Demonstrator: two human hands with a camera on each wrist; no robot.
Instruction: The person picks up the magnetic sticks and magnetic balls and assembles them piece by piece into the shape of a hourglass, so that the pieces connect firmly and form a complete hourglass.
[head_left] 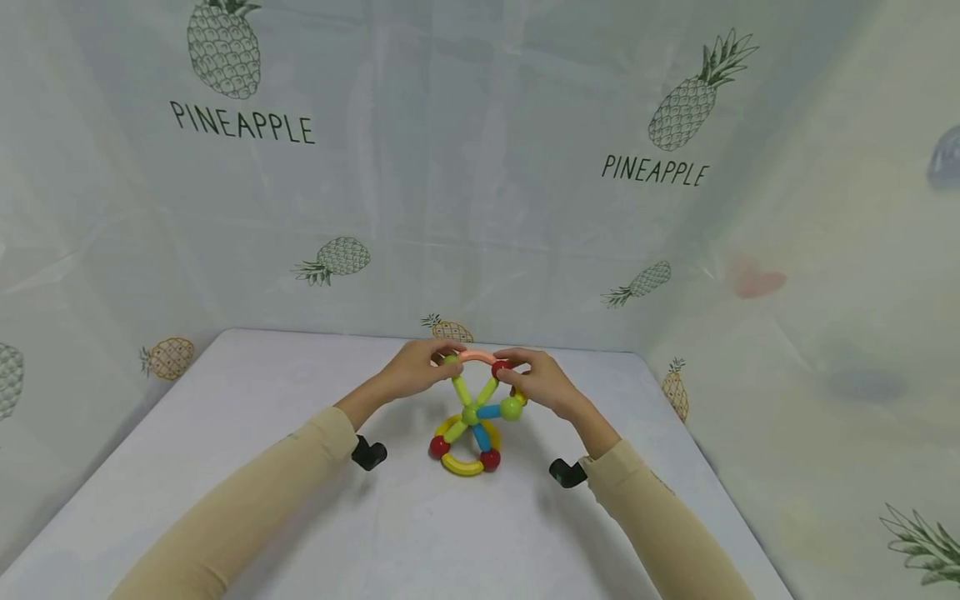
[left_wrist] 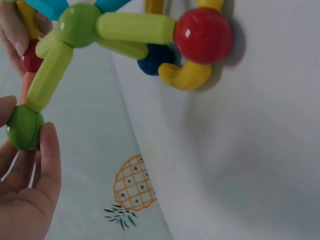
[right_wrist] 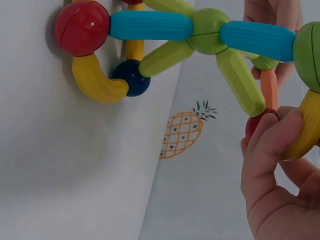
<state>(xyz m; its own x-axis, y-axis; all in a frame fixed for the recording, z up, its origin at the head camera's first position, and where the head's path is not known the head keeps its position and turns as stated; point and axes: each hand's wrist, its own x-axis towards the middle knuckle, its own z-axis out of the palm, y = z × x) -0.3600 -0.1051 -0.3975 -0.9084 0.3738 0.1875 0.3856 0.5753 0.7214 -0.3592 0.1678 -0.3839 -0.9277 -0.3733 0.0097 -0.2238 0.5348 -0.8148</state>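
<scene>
A ball-and-stick construction toy stands on a ring of yellow curved sticks (head_left: 462, 467) joined by red balls and a dark blue ball (right_wrist: 132, 78). From its central green ball (head_left: 469, 415) light green sticks (left_wrist: 136, 28) and blue sticks (right_wrist: 150, 26) branch out. My left hand (head_left: 420, 367) pinches a green ball (left_wrist: 25, 127) at the upper left. At the upper right my right hand (head_left: 551, 385) grips a red ball (right_wrist: 257, 124). A salmon curved stick (head_left: 477, 356) bridges these two balls. Near the right fingers, another yellow curved stick (right_wrist: 306, 131) meets a larger-looking green ball (head_left: 512, 408).
The toy is on a white table (head_left: 465, 533), whose far edge lies close behind it. A pale curtain (head_left: 465, 183) printed with pineapples hangs at the back and sides. Black wrist-mounted pieces stick out by the left cuff (head_left: 335, 429) and right cuff (head_left: 609, 454).
</scene>
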